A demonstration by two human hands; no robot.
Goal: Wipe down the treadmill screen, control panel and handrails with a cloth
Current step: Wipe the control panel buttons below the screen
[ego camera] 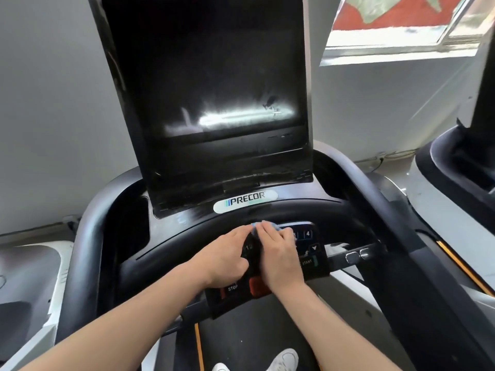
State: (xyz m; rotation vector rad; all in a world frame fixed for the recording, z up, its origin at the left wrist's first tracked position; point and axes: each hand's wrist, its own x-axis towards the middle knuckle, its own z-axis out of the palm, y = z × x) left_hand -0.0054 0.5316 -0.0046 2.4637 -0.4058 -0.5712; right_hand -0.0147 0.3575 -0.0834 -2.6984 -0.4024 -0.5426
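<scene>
The treadmill's dark screen (pixel 209 84) rises in the centre, streaked with glare and smudges. Below it lies the black control panel (pixel 312 259) with number keys, a START key and a STOP key. Both hands rest on the panel. My right hand (pixel 278 257) lies flat on a blue cloth (pixel 278 228), of which only a strip shows past the fingertips. My left hand (pixel 223 259) sits beside it, fingers curled, thumb and fingers touching the panel and the cloth's left edge. The curved black handrail (pixel 88 236) runs around both sides.
A second treadmill (pixel 455 183) stands close on the right, and part of another machine (pixel 29 277) on the left. A white wall and a bright window (pixel 401 20) are behind. My white shoes (pixel 284 361) stand on the belt below.
</scene>
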